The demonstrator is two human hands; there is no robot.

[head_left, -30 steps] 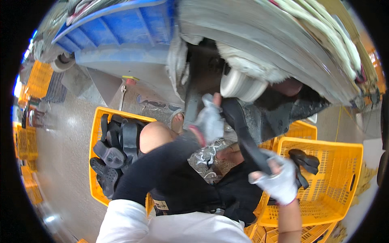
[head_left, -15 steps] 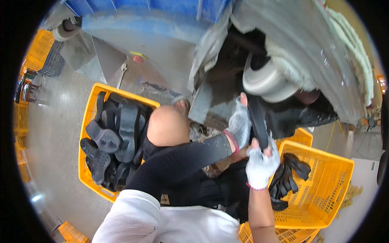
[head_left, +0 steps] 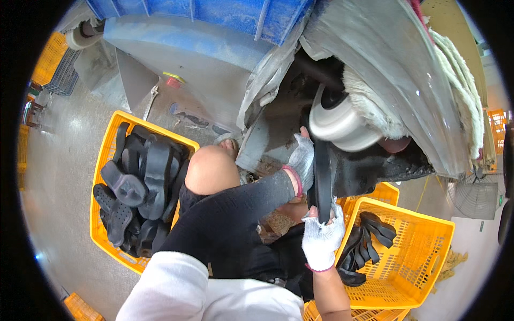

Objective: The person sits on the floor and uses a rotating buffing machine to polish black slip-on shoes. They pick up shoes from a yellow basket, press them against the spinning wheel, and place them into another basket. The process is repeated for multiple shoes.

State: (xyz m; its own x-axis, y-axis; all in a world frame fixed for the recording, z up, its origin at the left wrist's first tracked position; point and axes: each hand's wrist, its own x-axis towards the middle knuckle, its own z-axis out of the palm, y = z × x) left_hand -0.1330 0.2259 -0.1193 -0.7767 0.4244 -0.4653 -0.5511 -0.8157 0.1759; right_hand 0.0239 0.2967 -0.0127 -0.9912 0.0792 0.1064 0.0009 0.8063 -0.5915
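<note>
A black shoe sole (head_left: 322, 182) stands nearly edge-on between my two hands, its length running away from me. My left hand (head_left: 303, 159), in a white knit glove with bare fingertips, grips its left side toward the far end. The near end is pinched by my right hand (head_left: 323, 238), gloved the same way. Just right of the sole's far part is a white buffing wheel (head_left: 342, 122), blurred as if spinning. The sole's edge lies along the wheel's left side; whether they touch I cannot tell.
On my left a yellow crate (head_left: 107, 235) is heaped with black soles (head_left: 155, 179). Another yellow crate (head_left: 423, 251) at right holds several soles (head_left: 369, 241). Clear plastic sheeting (head_left: 385, 59) and white fluffy fabric (head_left: 460, 91) hang around the wheel, beside a blue bin (head_left: 214, 13).
Both hands have carried the sole farther forward, so its far end now lies beside the wheel's left side instead of below it. The view has shifted slightly.
</note>
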